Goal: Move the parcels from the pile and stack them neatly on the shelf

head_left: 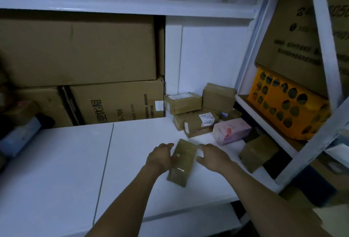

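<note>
The tape-wrapped brown parcel (pixel 181 163) is lying flat on the white shelf (pixel 132 170), between both hands. The left hand (pixel 161 156) is touching the parcel's left edge with released fingers (pixel 168 145). The right hand (pixel 212 158) is hovering just beside the right edge, fingers spread and grasping nothing. Beyond the fingers, the parcel pile (pixel 196 112) is sitting against the wall.

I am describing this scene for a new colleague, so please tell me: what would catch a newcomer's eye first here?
First, the two bare hands, left hand and right hand, flanking a brown parcel on the white shelf at centre. Next, the bright yellow crate at the right, and the pile of parcels in the back corner.
</note>
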